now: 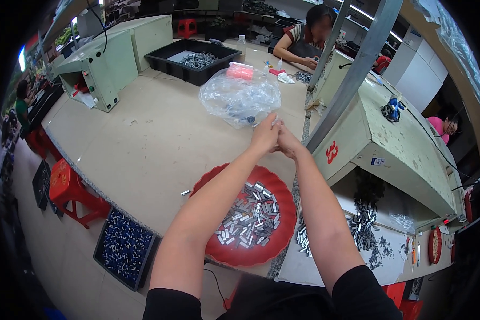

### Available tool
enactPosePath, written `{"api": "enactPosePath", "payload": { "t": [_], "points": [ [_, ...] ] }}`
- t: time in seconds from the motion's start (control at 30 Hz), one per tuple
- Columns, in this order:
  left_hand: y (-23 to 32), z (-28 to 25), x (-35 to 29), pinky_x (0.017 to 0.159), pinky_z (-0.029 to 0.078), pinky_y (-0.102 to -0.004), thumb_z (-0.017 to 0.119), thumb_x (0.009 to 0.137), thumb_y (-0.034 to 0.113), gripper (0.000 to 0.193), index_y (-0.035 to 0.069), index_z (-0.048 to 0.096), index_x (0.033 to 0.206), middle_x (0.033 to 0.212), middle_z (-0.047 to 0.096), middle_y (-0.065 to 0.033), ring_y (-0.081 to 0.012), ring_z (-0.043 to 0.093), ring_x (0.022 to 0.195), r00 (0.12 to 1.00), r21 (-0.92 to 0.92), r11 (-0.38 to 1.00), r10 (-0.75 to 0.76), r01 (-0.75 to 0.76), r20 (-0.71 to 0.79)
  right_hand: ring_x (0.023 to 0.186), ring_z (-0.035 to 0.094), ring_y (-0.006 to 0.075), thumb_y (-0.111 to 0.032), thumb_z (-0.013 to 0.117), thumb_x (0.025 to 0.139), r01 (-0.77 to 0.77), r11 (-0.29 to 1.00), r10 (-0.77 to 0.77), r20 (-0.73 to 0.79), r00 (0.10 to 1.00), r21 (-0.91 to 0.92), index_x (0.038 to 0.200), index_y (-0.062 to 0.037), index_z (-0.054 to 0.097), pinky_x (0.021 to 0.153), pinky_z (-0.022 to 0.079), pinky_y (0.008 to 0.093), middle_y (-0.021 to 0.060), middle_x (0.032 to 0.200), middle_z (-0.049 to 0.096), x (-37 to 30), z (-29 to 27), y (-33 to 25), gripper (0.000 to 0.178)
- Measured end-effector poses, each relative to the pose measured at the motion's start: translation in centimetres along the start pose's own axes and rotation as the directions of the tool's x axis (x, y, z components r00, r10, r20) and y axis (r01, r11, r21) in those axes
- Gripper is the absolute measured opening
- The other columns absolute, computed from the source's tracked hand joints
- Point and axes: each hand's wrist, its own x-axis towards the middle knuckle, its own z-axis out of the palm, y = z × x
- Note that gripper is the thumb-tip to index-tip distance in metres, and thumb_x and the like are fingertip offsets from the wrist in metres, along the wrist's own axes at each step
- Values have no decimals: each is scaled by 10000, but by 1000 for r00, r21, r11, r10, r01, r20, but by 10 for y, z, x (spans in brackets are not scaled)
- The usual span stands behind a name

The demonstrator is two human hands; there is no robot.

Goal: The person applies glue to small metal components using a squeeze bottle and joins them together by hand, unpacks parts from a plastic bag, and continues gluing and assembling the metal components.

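Observation:
My left hand [265,135] and my right hand [288,143] meet over the far side of the table, both with fingers curled in. Anything they hold between them is too small or too hidden to make out. Just beyond my fingers lies a crumpled clear plastic bag [234,96], with a few dark blue bits showing inside and a pink packet [240,71] at its far edge. Below my forearms sits a red scalloped basin [289,213] holding many small silvery metal pieces [257,213]. One loose metal piece [185,192] lies on the table left of the basin.
A black tray [160,60] of metal parts stands far left beside pale green machine housings [98,64]. A slanted metal post [352,69] and a green cabinet [378,128] border the right. Below left are a red stool [72,192] and a bin of blue parts [125,248]. A co-worker [304,40] sits opposite.

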Motion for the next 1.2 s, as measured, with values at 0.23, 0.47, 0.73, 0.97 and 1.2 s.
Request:
{"api": "enactPosePath", "payload": {
  "t": [0.23, 0.47, 0.73, 0.97, 1.2],
  "points": [
    [41, -52, 27, 667, 435, -391, 530, 794, 244, 265, 31, 554, 950, 859, 587, -169, -340, 565, 776, 856, 492, 739, 516, -461, 28, 487, 500, 117, -57, 494, 788, 75, 997, -70, -253, 965, 12, 810, -28, 561, 420, 429, 245, 35, 625, 519, 22, -28, -28, 77],
    [-33, -85, 32, 696, 470, -379, 609, 714, 250, 444, 181, 518, 1143, 912, 612, -103, -277, 598, 788, 850, 862, 286, -210, -418, 482, 548, 544, 139, -71, 498, 807, 230, 956, -282, -358, 890, -180, 900, -13, 538, 425, 451, 257, 54, 694, 546, 30, -14, -59, 116],
    [-15, -71, -3, 701, 471, -383, 559, 761, 346, 348, 280, 554, 1103, 942, 588, -120, -294, 593, 794, 770, 760, 452, -214, -467, 601, 756, 582, 256, -66, 530, 757, 113, 944, -307, -696, 649, -312, 959, -23, 542, 620, 474, 330, 134, 815, 579, 96, -67, 18, 207],
    [-16, -130, 55, 659, 480, -379, 624, 707, 402, 600, 138, 409, 1201, 980, 554, -180, -324, 588, 797, 961, 829, 506, 7, 236, -277, 1170, 302, 368, -137, 647, 661, 62, 872, -451, -749, 486, -485, 1330, -125, 98, 954, 291, 396, 225, 1262, 280, 103, -10, 14, 865],
    [-123, -132, 98, 596, 471, -382, 555, 748, 297, 355, 71, 546, 1021, 780, 605, -195, -322, 602, 682, 940, 580, 751, -330, 314, -82, 1032, 467, 353, -196, 697, 635, -350, 877, 22, -700, 714, -329, 1285, -44, 274, 873, 373, 396, 232, 1139, 457, 165, -30, 59, 790]
  ]
}}
